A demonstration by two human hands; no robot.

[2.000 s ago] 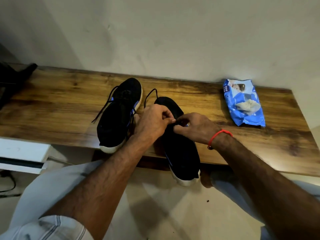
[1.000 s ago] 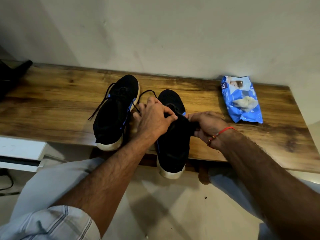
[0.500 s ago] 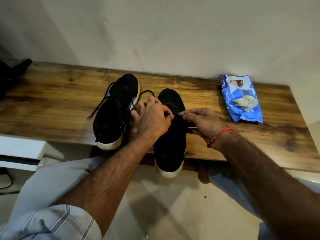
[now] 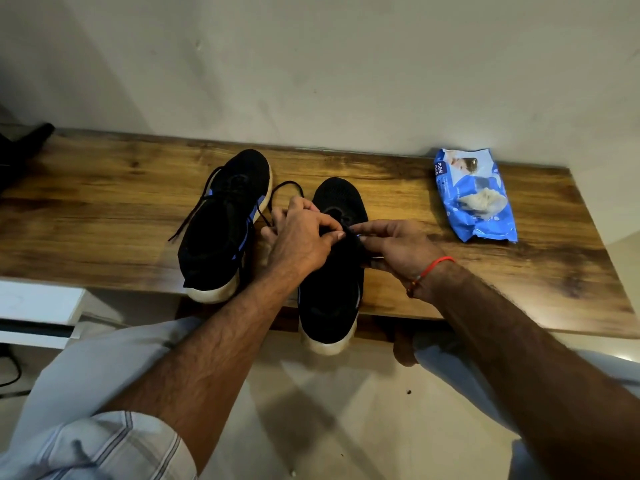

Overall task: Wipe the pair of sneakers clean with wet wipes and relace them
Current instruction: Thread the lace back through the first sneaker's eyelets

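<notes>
Two black sneakers with white soles stand on a wooden table [image 4: 104, 209], toes toward the wall. The left sneaker [image 4: 221, 230] has loose black laces trailing off its left side. The right sneaker [image 4: 332, 282] overhangs the front edge with its heel. My left hand [image 4: 301, 237] and my right hand [image 4: 394, 247] meet over the right sneaker's tongue, each pinching part of its black lace [image 4: 280, 188], which loops out behind my left hand. A blue wet-wipes pack [image 4: 474, 199] lies at the back right, with a crumpled wipe on top.
A grey wall runs right behind the table. A dark object [image 4: 20, 150] sits at the table's far left end. A white unit [image 4: 38, 306] stands low on the left. My knees in light trousers are below the front edge, over a pale floor.
The right sneaker slid a little farther onto the table and straightened. My hands stayed on its lace, the right hand shifting from the shoe's side to pinch near the tongue.
</notes>
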